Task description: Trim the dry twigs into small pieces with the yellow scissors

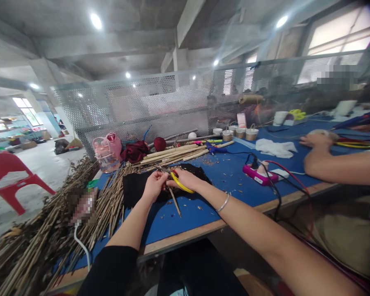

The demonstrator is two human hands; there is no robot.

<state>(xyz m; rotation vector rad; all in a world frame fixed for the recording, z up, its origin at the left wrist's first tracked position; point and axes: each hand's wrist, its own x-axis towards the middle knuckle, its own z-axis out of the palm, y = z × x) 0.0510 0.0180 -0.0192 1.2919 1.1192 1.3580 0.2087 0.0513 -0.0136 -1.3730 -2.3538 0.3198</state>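
My right hand [186, 180] is closed on a pair of scissors with yellow handles [182, 184]; the blades point left toward my other hand. Close beside it, my left hand [156, 186] has its fingers pinched on a thin dried plant stem [175, 202], whose lower end sticks out toward the table's front edge. Part of the stem is hidden by my fingers. Both hands are over a black cloth [132, 189] on the blue table. Small plant scraps are scattered around them.
Dried stalks [107, 205] are heaped at the left. Behind my hands lie peeled sticks [172, 154] and a blue glue gun [215, 149]. A purple power strip [259, 174] with cables sits at the right. Beyond it rests a co-worker's arm [339, 164].
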